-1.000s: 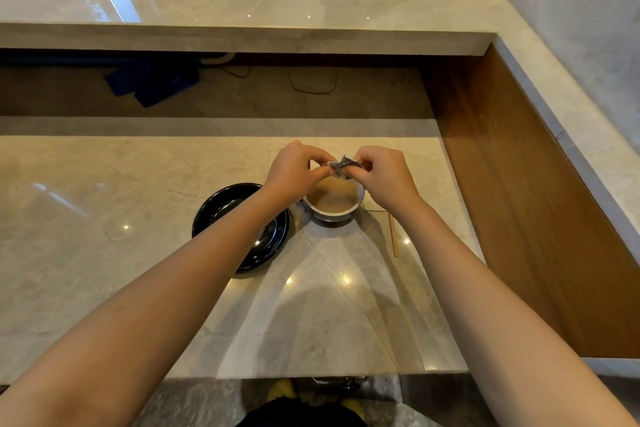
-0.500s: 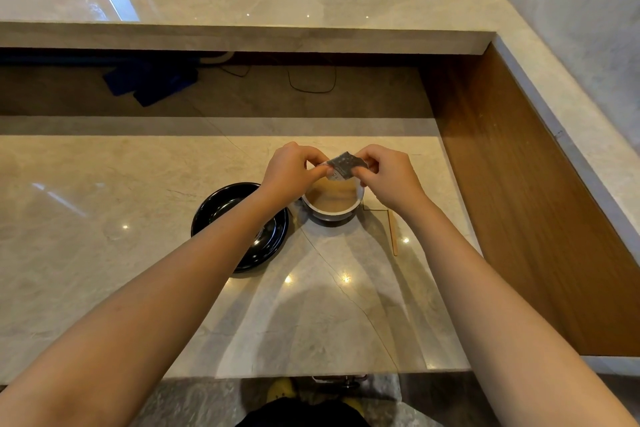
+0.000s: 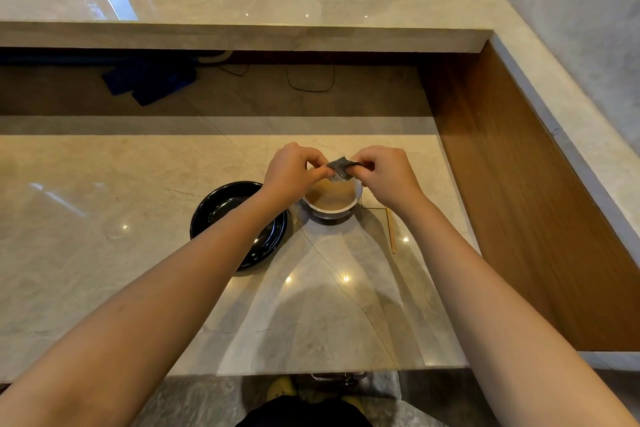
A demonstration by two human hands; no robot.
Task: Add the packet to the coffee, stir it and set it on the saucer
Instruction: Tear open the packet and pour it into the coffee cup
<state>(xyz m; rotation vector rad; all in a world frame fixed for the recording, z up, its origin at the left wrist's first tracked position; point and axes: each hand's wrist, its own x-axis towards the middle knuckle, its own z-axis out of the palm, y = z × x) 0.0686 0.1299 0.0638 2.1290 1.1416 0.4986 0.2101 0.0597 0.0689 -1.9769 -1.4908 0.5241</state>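
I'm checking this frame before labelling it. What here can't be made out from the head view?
- Packet: print too small to read; whether it is torn open is hidden by the fingertips of the left hand and right hand.
- Saucer: near side covered by the left forearm.
- Coffee cup: far rim hidden behind the packet and hands.
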